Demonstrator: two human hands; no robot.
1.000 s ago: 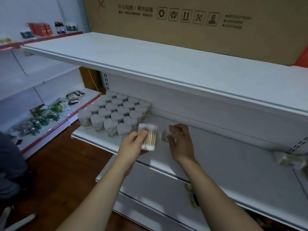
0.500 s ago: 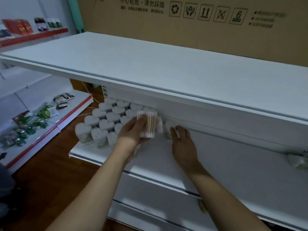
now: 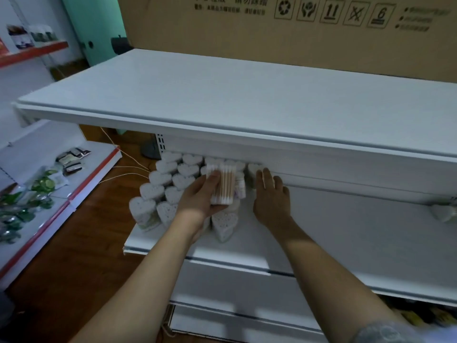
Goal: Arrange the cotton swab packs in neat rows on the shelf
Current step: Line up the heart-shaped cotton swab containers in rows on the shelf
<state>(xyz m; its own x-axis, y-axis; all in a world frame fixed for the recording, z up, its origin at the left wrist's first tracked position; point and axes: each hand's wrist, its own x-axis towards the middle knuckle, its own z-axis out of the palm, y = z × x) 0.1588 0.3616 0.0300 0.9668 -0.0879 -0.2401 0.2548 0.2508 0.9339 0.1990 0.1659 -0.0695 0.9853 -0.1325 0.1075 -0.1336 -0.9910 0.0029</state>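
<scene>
- Presently, the shelf (image 3: pixel 346 231) carries a block of heart packs (image 3: pixel 183 180) in diagonal rows, directly under and left of the left hand's hold; the upper shelf (image 3: pixel 247 100) overhangs the back rows.
- Left hand (image 3: pixel 200 196) holds a flat pack (image 3: pixel 222 185) of wooden-stick swabs, thumb on top, fingers curled beneath, above the block's right edge.
- Right hand (image 3: pixel 270 196) lies flat with fingers straight, fingertips touching a back pack (image 3: pixel 253 169) just right of the held pack; it grips nothing.
- A stray pack (image 3: pixel 442 211) lies well apart to the right.
- Risk, as judged: lowering the flat pack onto the standing hearts could topple the front pack (image 3: pixel 223 225) below the grip, spoiling the rows.
- Risk, as judged: the overhang hides the back row, so the right hand's push could skew a pack unseen.
</scene>
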